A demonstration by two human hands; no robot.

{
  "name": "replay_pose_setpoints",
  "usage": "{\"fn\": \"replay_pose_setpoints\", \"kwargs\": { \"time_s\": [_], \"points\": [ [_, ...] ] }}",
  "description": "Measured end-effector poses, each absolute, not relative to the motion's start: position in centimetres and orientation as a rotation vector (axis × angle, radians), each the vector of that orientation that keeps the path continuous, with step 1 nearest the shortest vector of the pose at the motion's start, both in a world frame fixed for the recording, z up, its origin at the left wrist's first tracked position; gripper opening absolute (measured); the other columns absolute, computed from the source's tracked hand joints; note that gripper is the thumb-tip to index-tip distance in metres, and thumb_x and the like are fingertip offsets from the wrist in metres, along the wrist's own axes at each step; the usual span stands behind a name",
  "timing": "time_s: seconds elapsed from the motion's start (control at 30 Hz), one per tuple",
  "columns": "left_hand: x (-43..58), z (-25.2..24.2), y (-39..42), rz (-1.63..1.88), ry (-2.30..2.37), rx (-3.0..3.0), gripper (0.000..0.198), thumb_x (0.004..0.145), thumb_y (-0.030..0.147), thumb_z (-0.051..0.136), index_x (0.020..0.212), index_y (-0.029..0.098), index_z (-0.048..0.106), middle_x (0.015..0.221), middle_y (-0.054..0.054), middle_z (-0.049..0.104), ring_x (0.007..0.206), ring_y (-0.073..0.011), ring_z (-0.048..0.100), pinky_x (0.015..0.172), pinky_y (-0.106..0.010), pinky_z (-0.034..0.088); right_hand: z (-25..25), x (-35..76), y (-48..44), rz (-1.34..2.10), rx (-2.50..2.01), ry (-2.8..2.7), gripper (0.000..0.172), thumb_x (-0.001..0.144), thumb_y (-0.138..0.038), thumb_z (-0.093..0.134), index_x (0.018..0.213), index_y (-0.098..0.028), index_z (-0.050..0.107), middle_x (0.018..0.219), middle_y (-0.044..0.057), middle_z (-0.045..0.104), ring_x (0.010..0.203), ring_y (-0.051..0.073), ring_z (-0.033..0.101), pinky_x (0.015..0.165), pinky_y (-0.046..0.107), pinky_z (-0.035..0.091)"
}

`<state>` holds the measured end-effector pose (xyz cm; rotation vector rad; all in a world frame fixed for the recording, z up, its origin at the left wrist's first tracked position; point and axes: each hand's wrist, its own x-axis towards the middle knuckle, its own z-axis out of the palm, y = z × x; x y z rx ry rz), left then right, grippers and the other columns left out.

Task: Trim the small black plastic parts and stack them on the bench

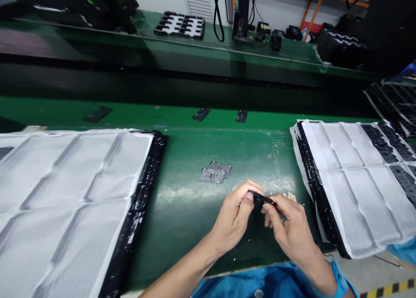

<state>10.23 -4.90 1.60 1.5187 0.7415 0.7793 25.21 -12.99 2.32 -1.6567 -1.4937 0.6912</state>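
Between both hands is a small flat black plastic part (260, 199), tilted and seen nearly edge-on. My left hand (236, 211) pinches its left end between thumb and fingers. At the other end, my right hand (286, 222) grips it, also closed. On the green table (185, 228), beyond my left hand, two similar dark parts (212, 175) with cutouts lie overlapping. Some pale crumbs (290, 197) are beside my right hand. My fingers hide much of the held part.
White-lined compartment trays stand at left (97, 172) and right (354, 194); the right one holds rows of black parts (378, 142). Single parts (201, 114) lie along a dark recessed strip (195, 83). Behind it, a shelf carries a black-and-white tray (180, 25).
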Motion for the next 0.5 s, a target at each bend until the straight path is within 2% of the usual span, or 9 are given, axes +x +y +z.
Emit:
{"fn": "replay_pose_setpoints", "kwargs": {
  "time_s": [0.23, 0.37, 0.5],
  "points": [
    [10.7, 1.2, -5.0, 0.769, 0.762, 1.504, 0.033, 0.105, 0.023, 0.034, 0.087, 0.018, 0.061, 0.089, -0.005, 0.061, 0.071, -0.0154, 0.053, 0.063, -0.028, 0.042, 1.9, 25.6, -13.2, 0.753, -1.651, -1.436, 0.022, 0.106, -0.023, 0.052, 0.088, -0.022, 0.064, 0.064, -0.001, 0.065, 0.055, 0.015, 0.064, 0.056, 0.025, 0.048],
    [10.7, 1.7, -4.9, 0.722, 0.696, 1.474, 0.036, 0.107, 0.029, 0.034, 0.092, 0.017, 0.065, 0.091, -0.005, 0.061, 0.063, -0.0134, 0.047, 0.062, -0.029, 0.04, 1.8, 26.0, -13.2, 0.796, -1.651, -1.392, 0.022, 0.106, -0.026, 0.053, 0.087, -0.021, 0.065, 0.064, 0.0, 0.065, 0.057, 0.016, 0.064, 0.055, 0.025, 0.049],
    [11.0, 2.0, -4.9, 0.718, 0.672, 1.436, 0.039, 0.109, 0.035, 0.036, 0.09, 0.016, 0.063, 0.09, -0.005, 0.061, 0.063, -0.0133, 0.045, 0.06, -0.028, 0.039, 1.8, 26.3, -13.2, 0.816, -1.65, -1.369, 0.022, 0.106, -0.027, 0.054, 0.087, -0.021, 0.065, 0.063, 0.0, 0.064, 0.056, 0.016, 0.064, 0.055, 0.024, 0.049]
  ]
}}
